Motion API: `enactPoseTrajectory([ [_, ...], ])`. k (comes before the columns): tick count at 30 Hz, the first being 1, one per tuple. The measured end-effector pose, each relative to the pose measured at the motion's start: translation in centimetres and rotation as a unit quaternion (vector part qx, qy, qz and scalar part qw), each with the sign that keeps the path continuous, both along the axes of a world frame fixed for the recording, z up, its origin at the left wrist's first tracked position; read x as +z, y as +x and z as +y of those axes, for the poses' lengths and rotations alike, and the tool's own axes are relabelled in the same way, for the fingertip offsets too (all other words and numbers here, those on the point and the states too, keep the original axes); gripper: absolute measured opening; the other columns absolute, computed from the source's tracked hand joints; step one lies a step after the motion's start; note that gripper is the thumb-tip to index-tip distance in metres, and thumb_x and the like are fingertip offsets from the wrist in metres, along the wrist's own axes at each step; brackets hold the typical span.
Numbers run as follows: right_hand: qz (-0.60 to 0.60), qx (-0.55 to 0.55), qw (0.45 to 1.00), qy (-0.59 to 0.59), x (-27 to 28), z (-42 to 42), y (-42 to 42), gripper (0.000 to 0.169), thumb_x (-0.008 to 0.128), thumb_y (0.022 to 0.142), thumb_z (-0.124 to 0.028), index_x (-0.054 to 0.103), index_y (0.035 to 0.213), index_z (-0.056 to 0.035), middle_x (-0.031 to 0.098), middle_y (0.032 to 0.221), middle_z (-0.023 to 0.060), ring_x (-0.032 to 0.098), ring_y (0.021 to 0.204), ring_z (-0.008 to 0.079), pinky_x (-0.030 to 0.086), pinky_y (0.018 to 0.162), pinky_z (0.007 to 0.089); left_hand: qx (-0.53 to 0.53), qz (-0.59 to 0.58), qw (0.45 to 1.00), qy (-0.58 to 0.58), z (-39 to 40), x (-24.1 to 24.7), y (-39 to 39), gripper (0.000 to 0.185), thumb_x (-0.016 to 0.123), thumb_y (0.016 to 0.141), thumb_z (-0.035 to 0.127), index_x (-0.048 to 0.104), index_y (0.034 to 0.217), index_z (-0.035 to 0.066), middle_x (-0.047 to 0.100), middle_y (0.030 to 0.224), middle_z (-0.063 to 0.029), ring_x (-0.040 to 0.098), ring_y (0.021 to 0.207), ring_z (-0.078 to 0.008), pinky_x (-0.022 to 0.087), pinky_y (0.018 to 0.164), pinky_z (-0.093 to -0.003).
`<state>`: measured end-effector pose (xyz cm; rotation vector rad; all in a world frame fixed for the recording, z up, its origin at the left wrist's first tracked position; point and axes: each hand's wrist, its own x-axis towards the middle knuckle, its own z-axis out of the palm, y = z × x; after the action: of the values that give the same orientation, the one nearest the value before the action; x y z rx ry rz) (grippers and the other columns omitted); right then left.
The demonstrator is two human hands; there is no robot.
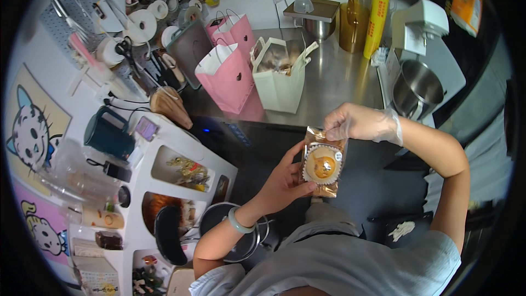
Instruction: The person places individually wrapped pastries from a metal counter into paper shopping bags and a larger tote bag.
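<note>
A round baked pastry (322,164) in a white fluted paper cup lies inside a clear and gold plastic packet (328,191). My left hand (283,181), bare with a bangle at the wrist, holds the packet by its left side, thumb across the lower front. Wearing a thin clear plastic glove, my right hand (349,123) pinches the packet's top end. Beyond the hands, a pale green bag (277,92) filled with wrapped items stands on the steel counter (328,98), beside a pink paper bag (226,82). Another pink paper bag (236,31) is behind them.
A stand mixer (423,24) and its steel bowl (417,86) are at the right of the counter. A yellow film box (376,20) stands at the back. On the left are a white shelf unit (181,135), a dark green jug (109,131) and scissors (127,51) on a pegboard. A round stool (230,222) is below.
</note>
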<state>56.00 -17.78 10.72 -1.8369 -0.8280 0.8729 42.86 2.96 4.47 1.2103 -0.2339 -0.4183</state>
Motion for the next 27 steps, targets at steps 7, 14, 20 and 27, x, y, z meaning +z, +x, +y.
enactPoseTrajectory([
  [7,-0.308,-0.133,0.941,0.043,2.8,-1.0,14.0,0.007,0.061,0.083,-0.001,0.061,0.075,-0.0011,0.061,0.07,0.0052,0.057,0.067,0.0123,0.048,0.064,0.0271,0.085,-0.12,0.974,0.175,0.4,-2.3,12.2,0.084,0.068,0.077,-0.005,0.019,0.144,0.006,0.034,0.139,-0.0118,0.059,0.1,-0.0193,0.052,0.078,-0.0276],
  [14,-0.494,-0.199,0.846,-0.016,0.4,8.4,28.4,0.008,0.057,0.079,-0.004,0.063,0.083,0.0005,0.063,0.074,0.0189,0.061,0.069,0.0309,0.048,0.067,0.0364,0.189,-0.302,0.83,0.429,7.2,-4.6,24.9,0.067,0.067,0.077,0.0,0.036,0.136,0.003,0.036,0.136,-0.0185,0.062,0.084,-0.0236,0.052,0.07,-0.0291],
  [20,-0.389,-0.063,0.879,-0.269,-8.9,18.3,38.7,0.011,0.061,0.079,-0.006,0.068,0.086,-0.0003,0.066,0.09,0.0181,0.064,0.084,0.0324,0.049,0.078,0.0373,0.075,-0.347,0.785,0.507,13.8,-7.6,33.4,0.05,0.063,0.082,0.009,0.045,0.128,0.004,0.048,0.122,-0.0168,0.062,0.073,-0.0302,0.053,0.064,-0.0362],
  [27,-0.184,0.027,0.909,-0.373,-20.4,22.4,43.0,0.018,0.064,0.079,-0.018,0.068,0.083,-0.0009,0.065,0.078,0.0175,0.064,0.075,0.0303,0.048,0.072,0.0377,0.002,-0.414,0.772,0.481,16.8,-10.7,37.1,0.033,0.059,0.077,0.004,0.058,0.11,0.001,0.052,0.093,-0.0094,0.059,0.061,-0.0226,0.049,0.054,-0.0335],
])
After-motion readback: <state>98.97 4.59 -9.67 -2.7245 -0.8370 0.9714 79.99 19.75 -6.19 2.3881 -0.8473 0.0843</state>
